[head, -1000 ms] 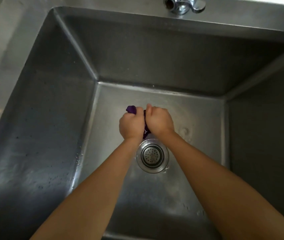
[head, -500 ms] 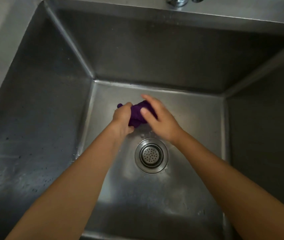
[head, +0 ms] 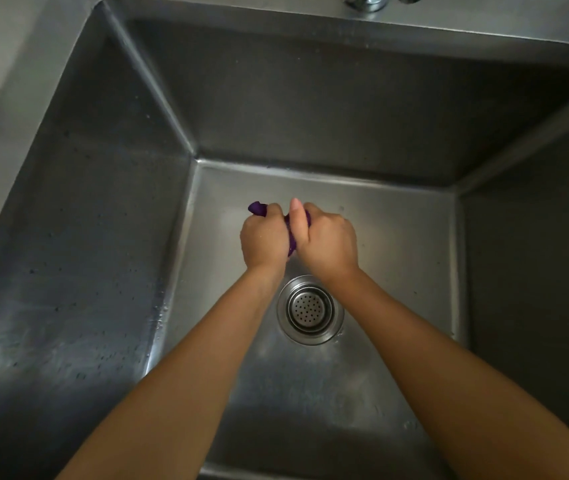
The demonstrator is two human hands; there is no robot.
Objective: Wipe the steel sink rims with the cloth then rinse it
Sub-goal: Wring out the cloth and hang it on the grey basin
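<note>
The person's left hand [head: 264, 242] and right hand [head: 328, 242] are pressed side by side low inside the steel sink [head: 68, 209]. Between them they grip a bunched purple cloth [head: 258, 208], with the fingers [head: 273, 213] of both hands clamped round it. One end of the cloth pokes out past the left hand. The hands are just beyond the round drain strainer [head: 310, 309]. Droplets speckle the sink's left wall.

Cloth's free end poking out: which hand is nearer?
Left. The left hand grips the cloth right beside that end; the right hand grips it farther along, beyond the left.
</note>
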